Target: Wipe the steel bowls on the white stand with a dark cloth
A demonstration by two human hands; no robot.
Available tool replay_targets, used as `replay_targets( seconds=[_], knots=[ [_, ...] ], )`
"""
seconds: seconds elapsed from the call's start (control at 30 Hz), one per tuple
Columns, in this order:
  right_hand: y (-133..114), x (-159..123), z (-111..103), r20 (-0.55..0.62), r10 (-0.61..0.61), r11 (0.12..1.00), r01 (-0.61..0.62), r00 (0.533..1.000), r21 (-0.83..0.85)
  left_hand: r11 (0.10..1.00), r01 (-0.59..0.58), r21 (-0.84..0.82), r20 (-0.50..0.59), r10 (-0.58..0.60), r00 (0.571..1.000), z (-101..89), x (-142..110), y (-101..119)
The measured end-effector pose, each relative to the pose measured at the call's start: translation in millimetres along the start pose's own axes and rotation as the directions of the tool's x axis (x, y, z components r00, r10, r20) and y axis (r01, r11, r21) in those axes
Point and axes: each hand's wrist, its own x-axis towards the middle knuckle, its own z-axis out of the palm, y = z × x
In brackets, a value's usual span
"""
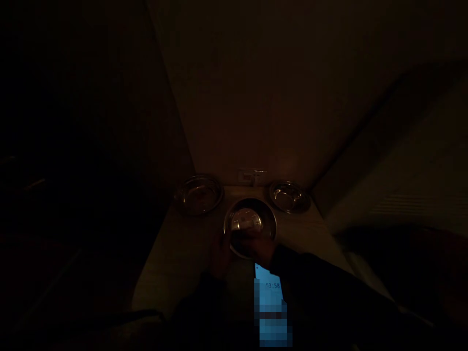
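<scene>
Light is falling poorly over the whole station, and this is limiting the findings. The metal bowl [270,220] is standing directly at the grip, between and just beyond the two hands. The left hand [219,256] is resting beside the bowl's near left side, apparently touching it; whether its fingers are clasping the rim, I am unable to judge. The right hand [261,246] is reaching over the near right rim, its fingers lying inside. A dark patch [239,240] is showing at those fingertips; whether they are gripping something or only casting shadow is not determinable.

Beyond the grip to the left, a round basin [201,210] is standing on the table [175,258]; beyond it to the right, a smaller dish [287,200] is standing. On the near side of the right hand, a lit phone [269,292] is lying partly under the dark sleeve [310,268].

Judgement on handling: the left hand should be bracing the bowl's wall firmly while the right is working inside, since a smooth base could be sliding. The right wrist should be staying raised, so that the sleeve is not dragging on the rim or phone.
</scene>
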Motion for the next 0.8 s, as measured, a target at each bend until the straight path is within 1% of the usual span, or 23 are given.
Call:
replay_targets(
  seconds=[0.07,0.1,0.17,0.23,0.3,0.37,0.43,0.47,0.5,0.53,0.57,0.6,0.63,0.67,0.7,0.73,0.77,0.8],
  knots=[
    [-5.5,16.1,6.1,-0.098,0.034,0.999,-0.031,0.995,0.025,0.999,0.036,0.022,0.001,-0.036,0.999,-1.2,1.5,0.0],
    [-5.2,23.5,6.6,-0.119,0.060,0.998,-0.059,0.991,0.010,0.998,0.050,0.023,-0.002,-0.050,0.999,-2.0,2.3,0.2],
    [0.9,35.1,1.8,-0.132,0.102,0.992,-0.111,0.986,-0.062,0.999,0.046,0.008,-0.019,-0.046,0.999,-3.4,3.5,0.7],
    [10.9,40.5,-8.4,-0.142,0.147,0.971,-0.170,0.979,-0.168,1.000,0.005,-0.019,-0.042,-0.006,0.999,-4.0,3.7,0.8],
    [19.5,38.3,-19.7,-0.136,0.183,0.940,-0.214,0.974,-0.265,0.998,0.007,-0.056,-0.052,-0.010,0.999,-3.7,3.0,-0.2],
    [22.5,29.3,-27.3,-0.118,0.228,0.910,-0.255,0.966,-0.327,0.995,0.042,-0.087,-0.047,-0.047,0.998,-2.4,1.9,-2.6],
    [19.0,17.1,-28.3,-0.085,0.316,0.881,-0.326,0.945,-0.343,0.995,0.064,-0.077,-0.044,-0.068,0.997,-0.6,0.5,-5.5],
    [15.2,11.7,-26.3,-0.053,0.369,0.870,-0.365,0.928,-0.331,0.997,0.055,-0.055,-0.046,-0.057,0.997,0.5,-0.1,-6.7],
    [10.6,7.8,-22.9,-0.012,0.404,0.871,-0.389,0.915,-0.300,0.999,0.030,-0.030,-0.053,-0.031,0.998,1.6,-0.7,-7.5],
    [5.5,5.9,-18.3,0.033,0.403,0.891,-0.384,0.914,-0.243,1.000,0.002,-0.009,-0.062,-0.003,0.998,2.6,-1.1,-8.1],
    [0.0,6.3,-12.8,0.059,0.370,0.920,-0.358,0.927,-0.158,1.000,-0.008,0.008,-0.062,0.009,0.998,3.5,-1.4,-8.3],
    [-5.7,8.9,-6.6,0.051,0.314,0.949,-0.311,0.948,-0.046,1.000,-0.002,0.022,-0.067,0.003,0.998,4.1,-1.5,-8.4],
    [-11.5,13.1,-0.3,0.001,0.255,0.964,-0.254,0.967,0.080,0.999,0.018,0.033,-0.074,-0.016,0.997,4.3,-1.4,-8.5],
    [-17.1,17.8,6.0,-0.082,0.217,0.960,-0.197,0.973,0.199,0.998,0.045,0.043,-0.081,-0.041,0.996,4.1,-1.0,-8.7],
    [-22.4,22.0,11.6,-0.172,0.205,0.945,-0.149,0.963,0.292,0.995,0.079,0.057,-0.090,-0.073,0.993,3.4,-0.5,-9.2],
    [-26.8,24.4,16.1,-0.249,0.207,0.931,-0.113,0.946,0.347,0.992,0.100,0.072,-0.102,-0.092,0.991,2.4,0.3,-9.9],
    [-29.9,24.1,19.0,-0.297,0.200,0.930,-0.086,0.934,0.358,0.992,0.096,0.082,-0.114,-0.086,0.990,1.0,1.1,-10.7],
    [-31.1,20.8,19.8,-0.311,0.166,0.945,-0.061,0.936,0.322,0.994,0.073,0.083,-0.118,-0.063,0.991,-0.6,1.9,-11.7]
  ],
)
